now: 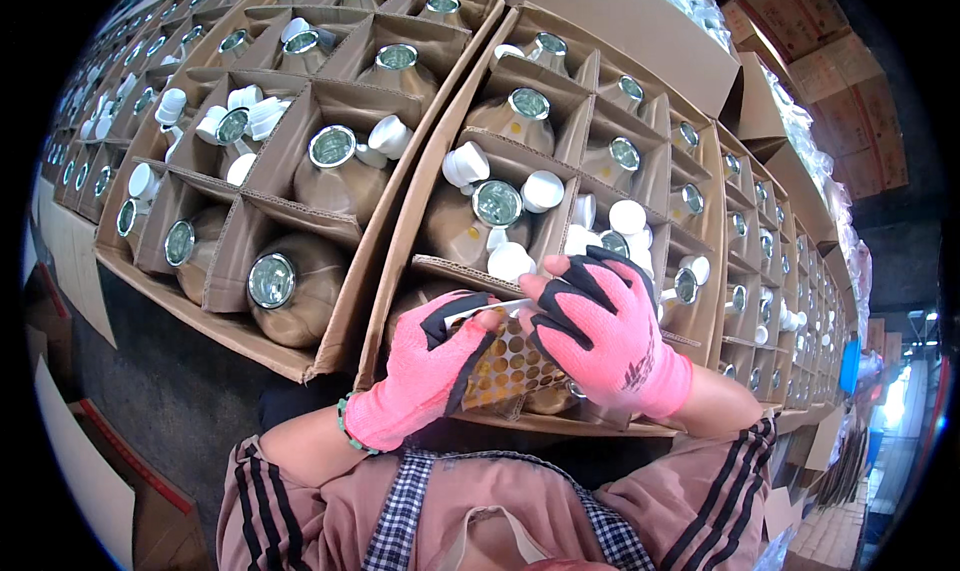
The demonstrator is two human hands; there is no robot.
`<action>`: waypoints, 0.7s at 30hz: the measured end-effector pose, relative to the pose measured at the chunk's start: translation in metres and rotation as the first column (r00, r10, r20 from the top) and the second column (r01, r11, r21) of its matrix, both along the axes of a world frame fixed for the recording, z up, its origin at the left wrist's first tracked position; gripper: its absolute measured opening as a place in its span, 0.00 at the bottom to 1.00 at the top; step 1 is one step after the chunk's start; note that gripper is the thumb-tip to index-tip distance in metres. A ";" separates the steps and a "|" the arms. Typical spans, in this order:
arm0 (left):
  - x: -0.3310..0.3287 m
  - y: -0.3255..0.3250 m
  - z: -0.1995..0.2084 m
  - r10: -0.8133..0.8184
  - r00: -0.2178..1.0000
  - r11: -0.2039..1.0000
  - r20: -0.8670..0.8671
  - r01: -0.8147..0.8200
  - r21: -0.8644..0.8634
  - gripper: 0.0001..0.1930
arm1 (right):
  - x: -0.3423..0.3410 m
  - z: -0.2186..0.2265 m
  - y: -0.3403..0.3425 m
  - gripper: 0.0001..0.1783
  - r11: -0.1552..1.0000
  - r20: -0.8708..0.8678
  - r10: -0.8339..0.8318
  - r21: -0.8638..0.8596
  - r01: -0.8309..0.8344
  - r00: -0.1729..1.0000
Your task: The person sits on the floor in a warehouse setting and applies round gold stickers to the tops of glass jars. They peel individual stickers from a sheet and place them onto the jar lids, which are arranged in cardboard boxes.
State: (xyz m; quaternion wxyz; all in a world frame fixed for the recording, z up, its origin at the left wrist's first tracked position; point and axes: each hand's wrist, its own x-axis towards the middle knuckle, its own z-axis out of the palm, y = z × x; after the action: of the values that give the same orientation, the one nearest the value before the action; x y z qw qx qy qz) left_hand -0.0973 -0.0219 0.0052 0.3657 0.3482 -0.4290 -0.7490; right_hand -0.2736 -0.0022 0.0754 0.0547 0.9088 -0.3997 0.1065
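Grey floor (190,401) shows at the far left, beside a divided cardboard box (338,336) of rounded bottles with silvery mouths, some with white caps around them. Next, the pink-gloved left hand (430,366) pinches the white top edge of a sheet of gold dots (508,366), which hangs between both hands above the near compartments of a second box. Gloved likewise, the right hand (605,336) curls at the sheet's upper right; whether it grips anything, I cannot tell. Brown cartons (850,121) stand stacked at the far right.
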 end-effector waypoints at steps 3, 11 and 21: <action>0.000 -0.002 0.003 -0.009 1.000 0.999 0.017 0.008 0.031 0.16 | 0.002 -0.001 -0.004 0.17 1.000 0.012 -0.002 -0.002 0.002 1.000; 0.002 -0.003 -0.002 0.027 0.999 0.992 -0.024 -0.024 0.124 0.12 | -0.005 0.002 -0.020 0.14 0.959 0.353 -0.076 0.280 -0.028 0.933; -0.002 -0.003 -0.003 0.011 1.000 0.974 -0.014 -0.008 0.228 0.13 | -0.200 -0.033 -0.190 0.16 0.662 0.361 -0.742 0.260 0.703 0.565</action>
State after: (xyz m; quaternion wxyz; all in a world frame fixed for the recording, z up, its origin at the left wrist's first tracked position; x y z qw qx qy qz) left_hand -0.0990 -0.0245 0.0026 0.3302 0.3840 -0.3359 -0.7942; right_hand -0.4737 -0.1917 0.0425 -0.0373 0.6183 -0.7414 0.2581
